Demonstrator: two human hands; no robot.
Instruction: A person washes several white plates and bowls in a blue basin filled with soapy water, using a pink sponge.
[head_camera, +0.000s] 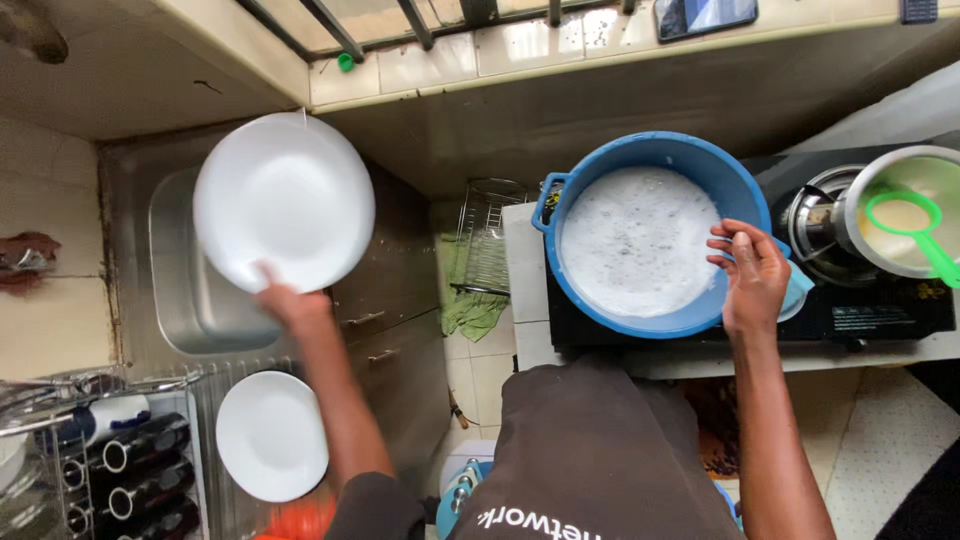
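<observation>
1. The left hand (283, 300) grips a white plate (284, 202) by its lower rim, fingers closed on the edge. The plate is held tilted, its face toward the camera, above the steel sink (180, 290).
2. The sink sits at the left of the view, set into a steel counter; its basin is partly hidden behind the raised plate.
3. A second white plate (271, 435) lies flat on the draining board in front of the sink, just beside the left forearm.
4. A wire dish rack (60, 420) stands at the lower left corner. It holds dark cups (140, 465) lying on their sides.
5. The right hand (752, 275) rests on the near right rim of a blue basin (745, 190), fingers curled loosely over the edge. A pale blue cloth (798, 290) shows under the palm; whether the hand grips it cannot be determined.
6. The blue basin holds white foamy water (638, 240) and stands on a black stove top (880, 315).
7. A pot (870, 215) sits on the stove to the right of the basin, with a green strainer (910, 225) resting across it.
8. A green rag (472, 312) hangs on a wire shelf (487, 240) between the sink counter and the stove.
</observation>
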